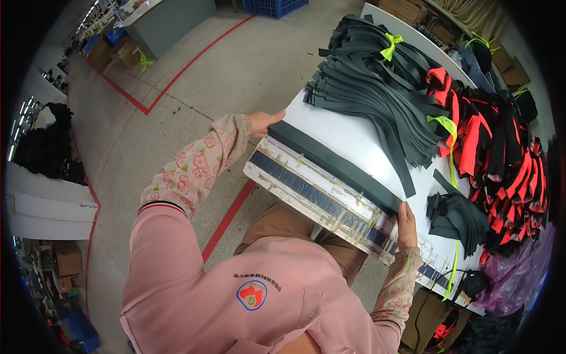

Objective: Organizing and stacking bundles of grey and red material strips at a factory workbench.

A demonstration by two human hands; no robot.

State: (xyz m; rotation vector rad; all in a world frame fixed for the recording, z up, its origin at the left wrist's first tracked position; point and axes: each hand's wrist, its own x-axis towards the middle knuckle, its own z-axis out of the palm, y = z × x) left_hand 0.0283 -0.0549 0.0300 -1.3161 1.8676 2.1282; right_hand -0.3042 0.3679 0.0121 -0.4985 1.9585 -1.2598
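Observation:
A long dark green fabric strip lies straight along the near side of the white table, spanning the space between my hands. At its left end, my left hand is closed on the strip by the table corner, thumb on top and the other fingers partly hidden. My right hand is closed at the strip's right end, fingers close together. Just beyond lies a large fanned bundle of dark green strips, bound with a yellow-green tie. One loose strip end from the bundle reaches close to my right hand.
The white table has a worn, taped near edge. A smaller dark strip bundle lies to the right, beside a heap of red and black strips. Purple plastic hangs at the right. A blue crate stands on the floor beyond.

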